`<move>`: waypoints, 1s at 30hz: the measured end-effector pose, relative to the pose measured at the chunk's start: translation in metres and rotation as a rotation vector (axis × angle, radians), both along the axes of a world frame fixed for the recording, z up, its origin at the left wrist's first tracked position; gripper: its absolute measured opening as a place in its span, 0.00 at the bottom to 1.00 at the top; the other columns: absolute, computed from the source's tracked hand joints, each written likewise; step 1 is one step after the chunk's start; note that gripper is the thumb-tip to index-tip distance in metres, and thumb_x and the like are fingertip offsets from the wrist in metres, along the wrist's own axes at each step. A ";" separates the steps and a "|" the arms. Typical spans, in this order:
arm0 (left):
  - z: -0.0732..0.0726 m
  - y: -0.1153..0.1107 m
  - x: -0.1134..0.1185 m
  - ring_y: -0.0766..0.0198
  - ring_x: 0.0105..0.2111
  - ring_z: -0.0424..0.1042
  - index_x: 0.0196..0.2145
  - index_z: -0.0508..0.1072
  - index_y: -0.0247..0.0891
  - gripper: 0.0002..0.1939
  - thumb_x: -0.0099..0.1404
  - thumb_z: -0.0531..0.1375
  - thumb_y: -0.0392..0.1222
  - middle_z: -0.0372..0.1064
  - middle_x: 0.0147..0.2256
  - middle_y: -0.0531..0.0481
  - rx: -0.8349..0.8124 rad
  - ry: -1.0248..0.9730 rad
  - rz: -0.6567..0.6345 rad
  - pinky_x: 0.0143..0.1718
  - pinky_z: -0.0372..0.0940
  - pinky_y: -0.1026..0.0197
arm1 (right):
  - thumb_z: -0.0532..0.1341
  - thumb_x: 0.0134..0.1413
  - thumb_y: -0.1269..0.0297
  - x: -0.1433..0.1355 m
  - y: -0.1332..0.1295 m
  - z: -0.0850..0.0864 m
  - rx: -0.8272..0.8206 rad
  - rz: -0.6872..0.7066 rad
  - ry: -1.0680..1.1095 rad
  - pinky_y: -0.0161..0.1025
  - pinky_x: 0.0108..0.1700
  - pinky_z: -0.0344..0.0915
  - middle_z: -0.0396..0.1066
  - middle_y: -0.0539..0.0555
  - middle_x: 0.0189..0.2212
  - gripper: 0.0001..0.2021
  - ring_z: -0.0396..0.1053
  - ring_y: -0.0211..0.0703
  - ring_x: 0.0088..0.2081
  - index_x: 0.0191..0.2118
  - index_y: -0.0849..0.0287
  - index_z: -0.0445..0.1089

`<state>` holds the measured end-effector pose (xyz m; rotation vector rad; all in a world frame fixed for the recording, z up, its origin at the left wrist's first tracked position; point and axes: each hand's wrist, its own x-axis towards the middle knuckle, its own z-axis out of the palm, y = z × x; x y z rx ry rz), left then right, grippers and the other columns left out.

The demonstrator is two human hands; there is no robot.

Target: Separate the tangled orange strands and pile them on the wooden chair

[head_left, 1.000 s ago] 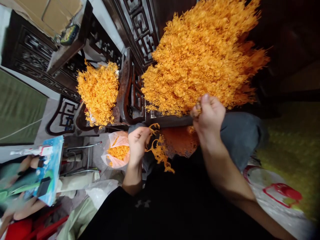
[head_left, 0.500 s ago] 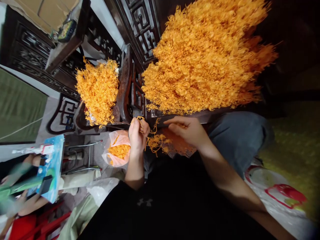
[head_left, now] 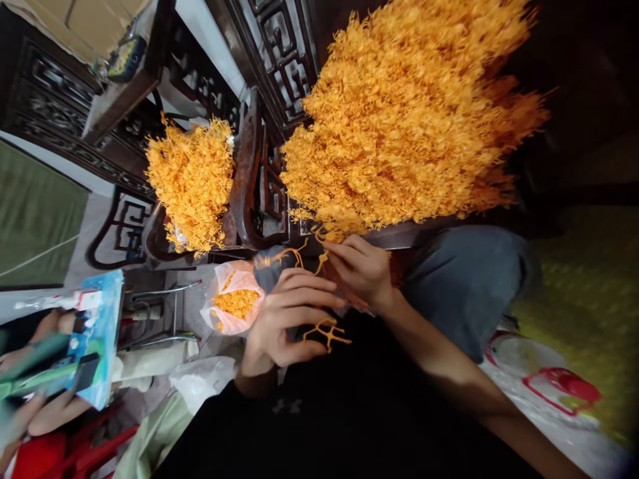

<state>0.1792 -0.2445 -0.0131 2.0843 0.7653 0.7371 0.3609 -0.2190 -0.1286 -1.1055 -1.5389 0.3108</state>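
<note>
In the head view, the right hand (head_left: 360,269) pinches an orange strand (head_left: 323,261) by the near edge of the large orange pile (head_left: 409,120). The left hand (head_left: 287,319) curves wide around a thin orange piece (head_left: 328,334); contact is unclear. Farther left sits a pink bag (head_left: 244,271).

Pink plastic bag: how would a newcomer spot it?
Left of the large heap of orange strands is a smaller heap. Below that, beside the left hand, is the pink plastic bag; its pink walls around orange pieces set it apart from both heaps.
</note>
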 end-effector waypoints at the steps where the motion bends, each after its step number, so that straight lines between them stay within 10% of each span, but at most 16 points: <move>1: 0.001 0.000 -0.013 0.42 0.61 0.71 0.48 0.81 0.43 0.19 0.66 0.66 0.57 0.80 0.52 0.40 0.024 0.087 -0.065 0.66 0.59 0.36 | 0.62 0.67 0.69 0.006 0.004 0.000 0.066 -0.055 -0.041 0.33 0.32 0.65 0.74 0.52 0.28 0.09 0.70 0.35 0.29 0.47 0.58 0.80; 3: 0.001 0.004 -0.045 0.38 0.70 0.60 0.61 0.75 0.40 0.29 0.66 0.68 0.52 0.72 0.62 0.35 0.001 0.099 -0.164 0.68 0.56 0.32 | 0.64 0.65 0.71 0.017 0.010 0.000 0.175 -0.126 -0.109 0.33 0.31 0.64 0.74 0.50 0.28 0.09 0.70 0.34 0.29 0.46 0.56 0.80; 6: -0.001 0.012 -0.093 0.36 0.64 0.69 0.62 0.76 0.42 0.32 0.63 0.70 0.54 0.74 0.59 0.33 -0.166 0.002 -0.212 0.61 0.67 0.35 | 0.65 0.64 0.73 0.025 0.018 0.002 0.265 -0.137 -0.138 0.33 0.30 0.63 0.74 0.50 0.28 0.09 0.69 0.34 0.28 0.45 0.55 0.79; 10: -0.003 0.019 -0.122 0.55 0.32 0.80 0.41 0.85 0.38 0.16 0.72 0.62 0.51 0.81 0.33 0.41 -0.301 -0.096 0.423 0.37 0.75 0.54 | 0.65 0.64 0.72 0.025 0.017 0.007 0.278 -0.069 -0.094 0.34 0.30 0.62 0.73 0.49 0.26 0.08 0.68 0.34 0.28 0.42 0.53 0.80; 13: -0.008 0.031 -0.098 0.62 0.28 0.76 0.41 0.83 0.35 0.20 0.72 0.61 0.54 0.80 0.33 0.41 -0.347 -0.100 0.652 0.30 0.70 0.62 | 0.64 0.64 0.71 0.022 0.010 0.014 0.254 0.128 -0.046 0.36 0.29 0.60 0.71 0.49 0.24 0.10 0.66 0.35 0.26 0.42 0.49 0.82; 17: -0.022 0.045 -0.036 0.57 0.37 0.79 0.51 0.81 0.36 0.28 0.64 0.66 0.61 0.81 0.41 0.39 -0.523 -0.127 0.394 0.36 0.73 0.60 | 0.62 0.66 0.68 0.017 0.003 0.026 0.154 0.432 -0.096 0.37 0.27 0.57 0.71 0.49 0.25 0.11 0.64 0.35 0.25 0.43 0.47 0.83; 20: -0.038 0.048 -0.001 0.61 0.36 0.78 0.43 0.81 0.36 0.20 0.60 0.72 0.54 0.80 0.37 0.45 -0.574 -0.165 0.439 0.37 0.71 0.63 | 0.60 0.68 0.69 0.017 0.001 0.031 0.111 0.504 -0.146 0.35 0.28 0.59 0.72 0.50 0.27 0.13 0.66 0.34 0.27 0.44 0.50 0.83; 25: -0.054 0.050 0.015 0.70 0.23 0.72 0.43 0.73 0.37 0.23 0.59 0.72 0.56 0.73 0.29 0.54 -0.768 -0.530 0.675 0.25 0.67 0.68 | 0.64 0.67 0.65 0.020 -0.005 0.029 0.001 0.362 -0.005 0.34 0.31 0.64 0.73 0.51 0.30 0.11 0.69 0.35 0.29 0.51 0.52 0.81; 30: -0.053 0.054 0.013 0.70 0.23 0.73 0.43 0.72 0.37 0.28 0.54 0.75 0.56 0.73 0.30 0.54 -0.792 -0.588 0.697 0.22 0.65 0.69 | 0.66 0.65 0.54 0.020 0.002 0.022 -0.243 -0.074 0.266 0.43 0.43 0.72 0.78 0.56 0.37 0.18 0.75 0.44 0.37 0.55 0.55 0.78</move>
